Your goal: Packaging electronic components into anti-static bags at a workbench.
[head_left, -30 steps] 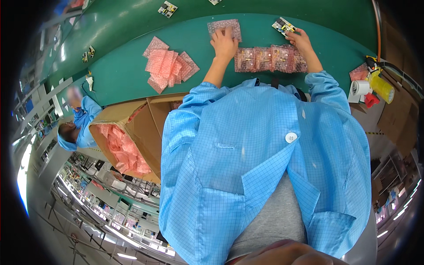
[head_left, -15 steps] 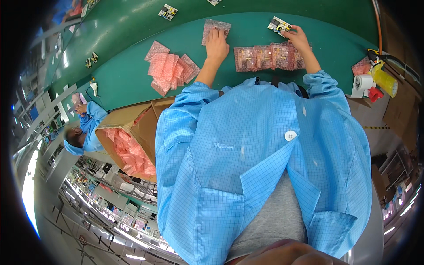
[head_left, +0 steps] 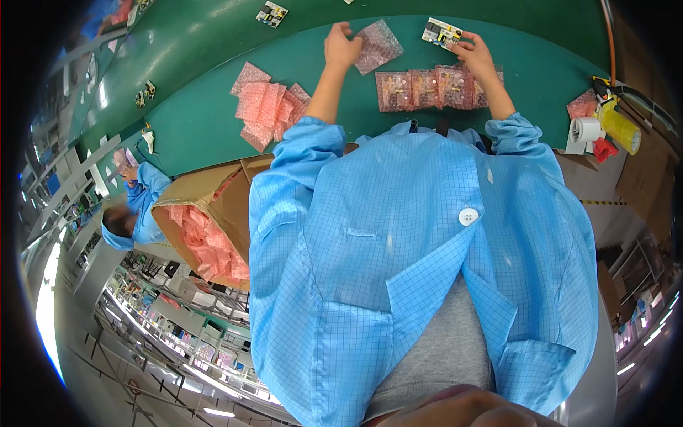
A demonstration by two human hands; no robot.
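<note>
My right hand (head_left: 478,58) grips a small circuit board (head_left: 440,33) by its right edge, thumb and fingers closed on it. The board carries yellow, black and white parts. At the left edge of a pink bubble-wrap bag (head_left: 380,47) is my left hand (head_left: 342,47), its fingers curled and closed against the bag. That bag lies tilted, apart from the board. Below my right hand, a row of filled bubble-wrap bags (head_left: 425,89) overlaps on the green table (head_left: 192,121); circuit boards show through them.
A pile of pink bubble-wrap bags (head_left: 263,107) lies to the left. Below it stands a cardboard box (head_left: 231,186) of pink wrap. Another circuit board (head_left: 271,14) rests at the far side. Yellow tape (head_left: 621,130) and a white roll (head_left: 585,131) sit at right. A co-worker (head_left: 142,196) is at far left.
My left hand has moved farther away and slightly left, off the top of the bubble-wrap bag. The bag has shifted right and turned. My right hand has brought the circuit board slightly left and farther away.
</note>
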